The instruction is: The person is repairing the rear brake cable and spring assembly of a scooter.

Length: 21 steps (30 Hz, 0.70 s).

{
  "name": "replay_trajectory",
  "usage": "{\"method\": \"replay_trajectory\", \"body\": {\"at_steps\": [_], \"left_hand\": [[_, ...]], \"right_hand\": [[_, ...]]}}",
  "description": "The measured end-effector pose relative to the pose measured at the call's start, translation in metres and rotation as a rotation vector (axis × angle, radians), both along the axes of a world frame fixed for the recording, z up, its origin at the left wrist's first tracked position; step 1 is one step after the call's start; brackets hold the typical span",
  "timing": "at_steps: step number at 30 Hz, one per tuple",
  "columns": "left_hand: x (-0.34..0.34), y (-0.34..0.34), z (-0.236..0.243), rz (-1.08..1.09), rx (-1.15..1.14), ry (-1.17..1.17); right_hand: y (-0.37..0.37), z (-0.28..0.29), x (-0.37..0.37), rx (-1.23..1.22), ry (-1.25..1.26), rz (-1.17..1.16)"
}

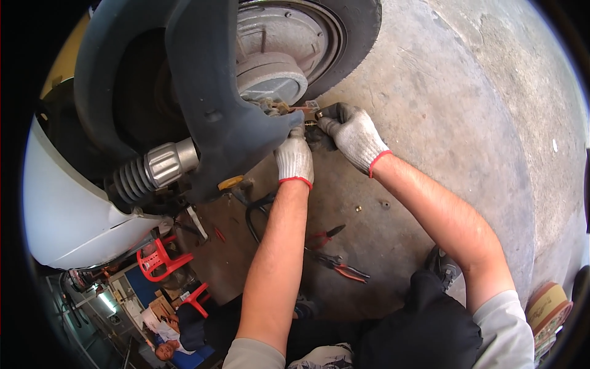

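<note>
Both my hands wear white knit gloves with red cuffs. They meet at the lower end of a scooter's fork, beside the wheel hub (270,58). My left hand (294,156) reaches up under the dark grey fender (215,92), its fingers curled around small parts there. My right hand (351,131) grips a small dark tool or fitting at the same spot, near a metal clip (310,106). What exactly each hand pinches is hidden by the gloves. The black tyre (359,27) stands just above my right hand.
Red-handled pliers (341,267) and a second pair (322,237) lie on the stained concrete floor (467,123) below my arms. A ribbed shock absorber (153,169) and white body panel (67,209) are at left. Red plastic stools (160,258) and another person (172,338) are at lower left.
</note>
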<state>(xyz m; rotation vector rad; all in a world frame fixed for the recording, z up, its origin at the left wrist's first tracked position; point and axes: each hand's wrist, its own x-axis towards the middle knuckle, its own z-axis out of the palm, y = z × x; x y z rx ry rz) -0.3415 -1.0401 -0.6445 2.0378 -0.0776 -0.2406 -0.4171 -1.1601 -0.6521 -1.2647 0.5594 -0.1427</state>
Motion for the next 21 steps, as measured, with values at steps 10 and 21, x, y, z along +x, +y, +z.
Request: {"method": "replay_trajectory", "body": {"at_steps": [10, 21], "left_hand": [[-0.001, 0.003, -0.001, -0.043, -0.045, 0.022], [0.004, 0.008, -0.011, -0.017, 0.032, -0.065]], "right_hand": [[0.002, 0.004, 0.004, 0.368, 0.044, 0.076], [0.011, 0.000, 0.012, -0.047, 0.047, -0.063]]}}
